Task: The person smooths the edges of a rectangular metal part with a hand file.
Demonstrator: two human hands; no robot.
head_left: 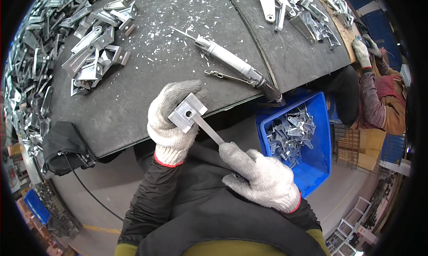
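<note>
My left hand (171,115), in a white knit glove with grey-coated fingers, is closed around the squared end of a silver metal bracket (188,113). This end has a round dark hole. A narrow straight arm runs from it toward my right hand (263,178), gloved the same way. The right fingertips are closed at the arm's far end, which they hide. Beyond my hands, a silver pneumatic hand tool (232,62) with a thin pointed tip lies on the dark worktable (165,73). A metal hook clip (225,76) lies alongside it.
Loose brackets form a big heap (33,68) at the left and smaller piles (96,55) on the table. A blue bin (318,167) at my right contains more brackets. White shavings are scattered across the tabletop. A black padded object (67,146) hangs at the left edge. A co-worker (379,91) is at far right.
</note>
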